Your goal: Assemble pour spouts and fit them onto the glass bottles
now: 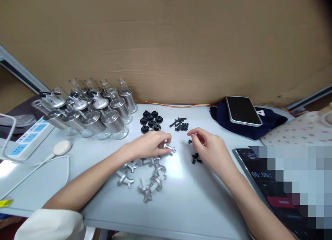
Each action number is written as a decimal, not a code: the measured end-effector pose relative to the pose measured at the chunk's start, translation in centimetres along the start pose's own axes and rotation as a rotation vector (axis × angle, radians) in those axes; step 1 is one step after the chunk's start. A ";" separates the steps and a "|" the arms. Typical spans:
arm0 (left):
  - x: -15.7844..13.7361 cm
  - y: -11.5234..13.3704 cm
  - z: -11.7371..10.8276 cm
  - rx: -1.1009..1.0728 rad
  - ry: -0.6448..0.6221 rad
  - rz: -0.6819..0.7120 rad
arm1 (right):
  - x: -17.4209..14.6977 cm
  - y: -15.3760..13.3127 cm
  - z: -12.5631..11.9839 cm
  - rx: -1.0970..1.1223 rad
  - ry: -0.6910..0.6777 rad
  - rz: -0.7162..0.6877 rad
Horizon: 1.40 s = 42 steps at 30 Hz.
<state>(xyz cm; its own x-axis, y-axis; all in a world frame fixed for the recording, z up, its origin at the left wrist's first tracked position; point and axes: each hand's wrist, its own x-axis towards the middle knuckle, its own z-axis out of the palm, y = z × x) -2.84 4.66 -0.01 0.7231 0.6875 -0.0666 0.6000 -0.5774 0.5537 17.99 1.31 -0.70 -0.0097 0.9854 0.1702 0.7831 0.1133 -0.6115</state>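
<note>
My left hand (155,144) pinches a small silver metal spout (169,148) between thumb and fingers, just above the table. More silver spout pieces (156,183) with round flanges lie loosely below that hand, some partly hidden by it. My right hand (209,145) is closed in a pinch beside several small black caps (194,160); whether its fingertips hold one is too small to tell. Behind the hands lie black ribbed stoppers (150,117) in a cluster and short black strips (183,126) in a loose pile.
Glass bottles with metal sleeves (112,118) stand at the left, some topped with silver spouts. A power strip (32,138) and a white cable with a round pad (62,147) are left. On the right lie a phone (243,110) on dark blue cloth and a tablet-like screen (267,184).
</note>
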 end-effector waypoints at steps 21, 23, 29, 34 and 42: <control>0.2 0.1 0.2 -0.689 -0.182 -0.344 | 0.0 -0.4 -0.2 0.062 0.098 -0.065; 0.5 -0.2 0.5 -0.872 -0.178 -0.343 | 0.0 -0.4 -0.3 0.080 0.102 -0.067; 0.9 0.0 1.7 -1.064 -0.100 -0.376 | 0.0 -0.8 -0.1 0.225 -0.123 -0.048; 0.7 0.3 1.8 -1.060 -0.072 -0.354 | -0.1 -0.9 0.4 0.320 -0.267 0.000; 0.7 0.4 1.6 -1.004 -0.091 -0.305 | 0.0 -0.5 0.7 0.329 -0.271 -0.012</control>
<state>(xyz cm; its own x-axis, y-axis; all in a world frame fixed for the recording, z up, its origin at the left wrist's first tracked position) -1.54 4.16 -1.16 0.6372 0.6826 -0.3579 0.2320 0.2729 0.9336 17.17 1.38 -0.90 -0.2146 0.9767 -0.0036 0.5424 0.1161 -0.8320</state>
